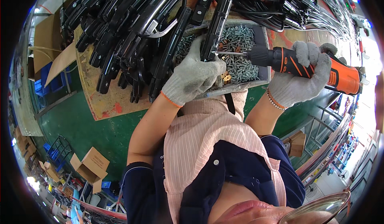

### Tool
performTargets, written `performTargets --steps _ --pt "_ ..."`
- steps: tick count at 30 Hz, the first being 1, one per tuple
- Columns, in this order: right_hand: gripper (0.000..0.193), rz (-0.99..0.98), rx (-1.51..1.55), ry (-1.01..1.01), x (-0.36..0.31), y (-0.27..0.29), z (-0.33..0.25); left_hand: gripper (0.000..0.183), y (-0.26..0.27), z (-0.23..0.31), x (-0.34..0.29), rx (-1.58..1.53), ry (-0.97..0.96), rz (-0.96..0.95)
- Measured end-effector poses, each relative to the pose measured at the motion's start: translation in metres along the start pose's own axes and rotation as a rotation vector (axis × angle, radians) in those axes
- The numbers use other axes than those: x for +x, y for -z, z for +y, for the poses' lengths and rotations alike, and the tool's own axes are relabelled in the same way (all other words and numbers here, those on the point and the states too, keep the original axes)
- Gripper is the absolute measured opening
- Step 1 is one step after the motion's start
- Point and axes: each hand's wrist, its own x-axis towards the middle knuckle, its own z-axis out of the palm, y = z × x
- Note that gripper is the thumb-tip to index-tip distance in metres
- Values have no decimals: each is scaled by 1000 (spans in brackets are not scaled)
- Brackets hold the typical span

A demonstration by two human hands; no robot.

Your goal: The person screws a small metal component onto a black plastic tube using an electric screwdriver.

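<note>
My left hand (193, 75), in a grey knit glove with an orange cuff, is closed around the lower end of a long glossy black part (218, 26). My right hand (304, 78), gloved alike, grips an orange and black power screwdriver (340, 75). Its thin bit points left and meets the lower end of the black part, near a small screw head; exact seating is too small to tell. Under both lies a grey tray (264, 70) of loose silver screws (242, 66), with a few brass-coloured pieces (226, 77) among them.
Many similar black parts (124, 40) lie heaped on the worn wooden tabletop (94, 90) to the left. Bundled black cables (256, 2) pile up beyond the tray. Open cardboard boxes (94, 164) stand on the green floor (120, 132) at lower left.
</note>
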Motion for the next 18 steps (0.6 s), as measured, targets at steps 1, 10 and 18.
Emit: performTargets --steps 1,10,18 --pt "7 28 -22 11 -1 -2 -1 67 0 0 0 0 0 0" --pt "35 -128 3 26 -3 4 -2 69 0 -2 1 16 7 11" --pt "31 -215 -74 55 -9 -18 -8 74 -4 -1 1 116 31 59"
